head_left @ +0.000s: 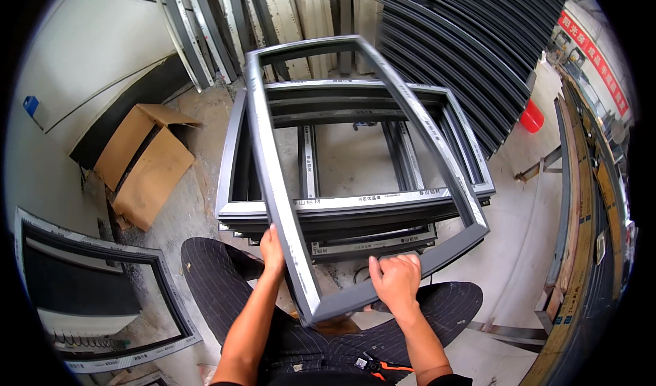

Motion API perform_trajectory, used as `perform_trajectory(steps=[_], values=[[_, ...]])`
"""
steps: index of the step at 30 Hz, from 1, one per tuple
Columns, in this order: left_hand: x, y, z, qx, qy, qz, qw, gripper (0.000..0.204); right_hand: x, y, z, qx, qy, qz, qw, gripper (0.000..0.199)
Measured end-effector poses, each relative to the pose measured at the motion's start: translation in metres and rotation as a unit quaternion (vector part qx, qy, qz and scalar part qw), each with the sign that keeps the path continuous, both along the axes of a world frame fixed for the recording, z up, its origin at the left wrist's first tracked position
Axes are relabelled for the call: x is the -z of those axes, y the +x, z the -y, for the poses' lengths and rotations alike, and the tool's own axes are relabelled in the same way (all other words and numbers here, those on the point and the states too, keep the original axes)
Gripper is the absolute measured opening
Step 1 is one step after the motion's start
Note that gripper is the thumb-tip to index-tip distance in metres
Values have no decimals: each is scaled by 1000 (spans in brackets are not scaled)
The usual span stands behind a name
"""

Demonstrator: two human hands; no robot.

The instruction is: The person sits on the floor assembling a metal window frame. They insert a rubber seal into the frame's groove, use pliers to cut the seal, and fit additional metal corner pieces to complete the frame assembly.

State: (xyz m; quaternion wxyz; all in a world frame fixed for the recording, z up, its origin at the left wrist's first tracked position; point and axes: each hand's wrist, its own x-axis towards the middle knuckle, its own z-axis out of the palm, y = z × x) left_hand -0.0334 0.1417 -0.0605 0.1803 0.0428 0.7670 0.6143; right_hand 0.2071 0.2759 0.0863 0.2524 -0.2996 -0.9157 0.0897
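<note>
Where a stack of frames (pixel 372 203) lies crosswise, a rectangular frame (pixel 277 188) slants over it

And it's a two-handed hold! The left hand (pixel 272 253) is closed on the left long side, toward the near end, most of its fingers out of sight around the bar. Across on the near short side, the right hand (pixel 398 280) is clenched over the dark rail.

Now look at the line: the long axis runs from above the lap (pixel 301 355) away and leaning left, the far end showing past the stack's back edge. One near corner points down at the lap; the other juts out to the right. Does it touch the stack? From overhead, hard to say.

Off to the left sits an open cardboard box (pixel 154 174), with another frame (pixel 171 297) at lower left, and dark bars (pixel 451 64) ranked side by side at upper right.
</note>
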Motion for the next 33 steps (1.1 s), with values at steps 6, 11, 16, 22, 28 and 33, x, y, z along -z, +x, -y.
perform_trajectory(steps=[6, 11, 16, 22, 28, 33], values=[[-31, 1, 8, 121, -79, 23, 989, 71, 4, -43, -9, 67, 0, 8, 998, 38], [-52, 93, 93, 163, 135, 456, 864, 87, 5, -48, -4, 56, 13, 10, 998, 35], [-61, 127, 110, 152, 162, 434, 873, 75, 5, -34, -3, -3, -12, 2, 1000, 23], [-66, 117, 135, 199, 109, 406, 885, 58, -18, 13, 36, -34, -21, -82, 996, 20], [-114, 66, 143, 192, 131, 331, 914, 49, -26, 90, 91, -50, -216, 198, 955, 28], [-123, 60, 133, 272, 62, 246, 928, 46, -45, 116, 129, -118, -288, 349, 884, 37]])
